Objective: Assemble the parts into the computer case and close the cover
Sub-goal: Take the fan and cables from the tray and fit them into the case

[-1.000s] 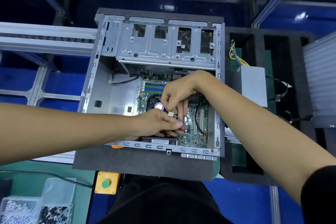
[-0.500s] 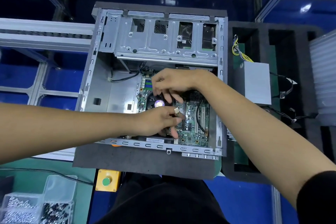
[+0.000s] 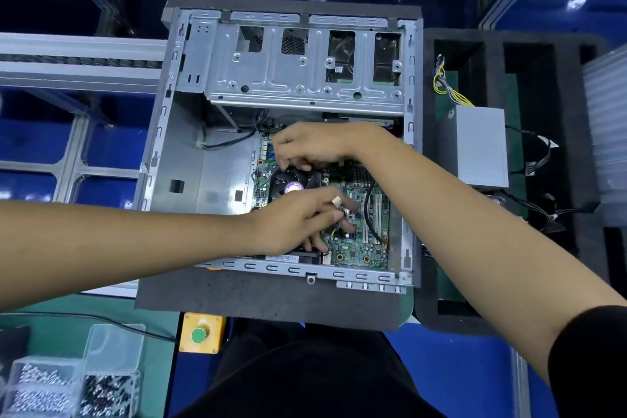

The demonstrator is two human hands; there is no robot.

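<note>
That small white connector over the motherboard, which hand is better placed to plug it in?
Probably the left hand: it already pinches the white connector just above the motherboard. The right hand holds nothing visible, over the fan.

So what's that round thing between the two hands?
In the head view, a black cooler fan with a purple sticker sits on the green motherboard, between the right hand above and the left hand below.

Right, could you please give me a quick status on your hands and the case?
Left hand pinching small white connector over motherboard. Right hand open above fan. Case uncovered; power supply outside.
</note>
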